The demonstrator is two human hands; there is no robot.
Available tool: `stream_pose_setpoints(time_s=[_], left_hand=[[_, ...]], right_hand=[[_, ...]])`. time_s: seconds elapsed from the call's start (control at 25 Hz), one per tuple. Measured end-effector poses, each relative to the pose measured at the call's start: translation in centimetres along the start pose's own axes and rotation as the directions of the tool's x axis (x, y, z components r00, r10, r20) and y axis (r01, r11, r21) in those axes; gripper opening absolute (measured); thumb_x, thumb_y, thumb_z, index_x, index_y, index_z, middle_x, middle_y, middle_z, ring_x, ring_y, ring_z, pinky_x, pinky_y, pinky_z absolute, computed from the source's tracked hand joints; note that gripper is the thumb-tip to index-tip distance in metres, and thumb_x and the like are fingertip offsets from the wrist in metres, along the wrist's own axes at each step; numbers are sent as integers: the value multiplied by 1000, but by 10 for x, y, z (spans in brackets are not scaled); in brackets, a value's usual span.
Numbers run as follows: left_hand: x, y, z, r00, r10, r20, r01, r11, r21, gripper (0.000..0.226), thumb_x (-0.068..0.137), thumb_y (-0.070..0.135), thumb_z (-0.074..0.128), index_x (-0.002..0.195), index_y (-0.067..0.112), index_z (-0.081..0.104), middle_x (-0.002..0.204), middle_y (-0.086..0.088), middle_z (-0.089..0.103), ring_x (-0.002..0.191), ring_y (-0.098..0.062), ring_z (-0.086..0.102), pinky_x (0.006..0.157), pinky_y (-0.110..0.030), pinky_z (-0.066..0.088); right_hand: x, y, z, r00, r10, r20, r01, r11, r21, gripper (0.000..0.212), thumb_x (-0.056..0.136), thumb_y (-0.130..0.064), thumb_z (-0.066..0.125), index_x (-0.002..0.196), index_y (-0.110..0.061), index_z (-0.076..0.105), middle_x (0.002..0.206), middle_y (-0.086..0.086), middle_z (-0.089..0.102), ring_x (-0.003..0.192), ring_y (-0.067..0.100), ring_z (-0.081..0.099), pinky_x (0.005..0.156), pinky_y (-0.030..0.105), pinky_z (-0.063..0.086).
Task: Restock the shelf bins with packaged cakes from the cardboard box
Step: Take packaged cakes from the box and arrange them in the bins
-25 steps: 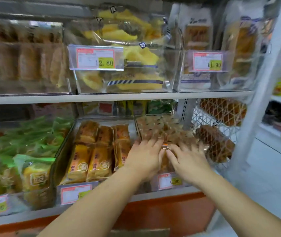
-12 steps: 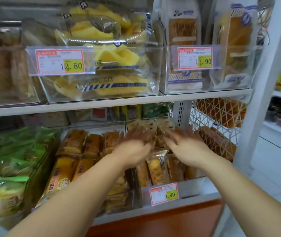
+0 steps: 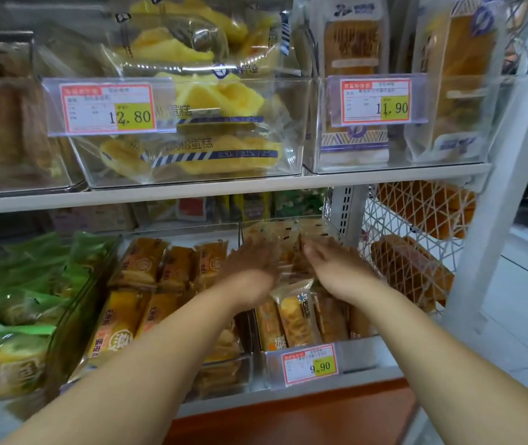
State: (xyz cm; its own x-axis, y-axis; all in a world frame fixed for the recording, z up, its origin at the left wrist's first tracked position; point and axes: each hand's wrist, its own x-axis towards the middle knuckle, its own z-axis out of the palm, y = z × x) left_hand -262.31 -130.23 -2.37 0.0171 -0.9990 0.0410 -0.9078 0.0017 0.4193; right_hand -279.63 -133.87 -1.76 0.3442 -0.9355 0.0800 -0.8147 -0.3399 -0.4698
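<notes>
- Your left grip (image 3: 250, 268) and right grip (image 3: 336, 268) are smearing with motion blur; the fingers are stretching out straight, holding nothing, and the fingertips are hard to make out.
- Both are hiding the rear packaged cakes (image 3: 294, 316); contact is unclear.
- Those cakes are standing upright in glossy, crinkled wrappers inside the clear plastic bin (image 3: 362, 348), which is wearing the 9.90 price tag (image 3: 309, 364).
- Your left forearm is covering part of the neighbouring orange packets (image 3: 121, 322).

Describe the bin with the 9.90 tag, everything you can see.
The bin is clear plastic, at the right end of the lower shelf. A red-bordered price tag reading 9.90 fronts it. Inside, packaged cakes stand upright. The left hand and right hand, fingers straight, reach over its rear; contact is blurred.
</notes>
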Motion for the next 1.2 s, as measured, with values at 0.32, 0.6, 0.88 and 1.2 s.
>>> stream_pose_setpoints(time_s=[0.32, 0.6, 0.88, 1.2], left_hand=[[-49, -35, 2, 991, 102, -84, -97, 994, 57, 59, 100, 56, 26, 155, 34, 19, 163, 10, 15, 151, -12, 10, 123, -38, 13], [-50, -44, 8, 993, 101, -61, -97, 993, 74, 61, 99, 61, 19, 155, 38, 9, 163, 17, 5, 151, -10, 5, 122, -48, 7], [-58, -49, 14, 989, 110, -96, -117, 991, -66, 57, 100, 56, 16, 154, 41, 8, 162, 21, 1, 150, -3, 0, 123, -43, -4], [-57, -52, 17, 988, 107, -109, -117, 989, -87, 53, 102, 52, 16, 153, 42, 9, 162, 21, 2, 149, -2, 1, 121, -39, -4]], right_hand=[[-68, -18, 4, 934, -350, -71, 341, 933, -116, 50, 89, -42, 62, 138, -39, 49, 139, -14, 52, 129, 10, 45, 109, 32, 37], [-69, -9, 27, 958, -251, -137, 228, 960, -164, 37, 90, -39, 61, 127, -39, 60, 126, -16, 61, 119, 11, 44, 102, 35, 38], [-58, -38, 24, 995, -82, 51, 94, 955, -282, 60, 94, -53, 28, 152, -38, 17, 160, -9, -9, 146, 21, -23, 113, 53, -20], [-39, -39, 13, 995, -25, 100, 41, 985, -169, 58, 94, -52, 22, 151, -43, 15, 162, -5, 0, 148, 15, -14, 117, 47, -8]])
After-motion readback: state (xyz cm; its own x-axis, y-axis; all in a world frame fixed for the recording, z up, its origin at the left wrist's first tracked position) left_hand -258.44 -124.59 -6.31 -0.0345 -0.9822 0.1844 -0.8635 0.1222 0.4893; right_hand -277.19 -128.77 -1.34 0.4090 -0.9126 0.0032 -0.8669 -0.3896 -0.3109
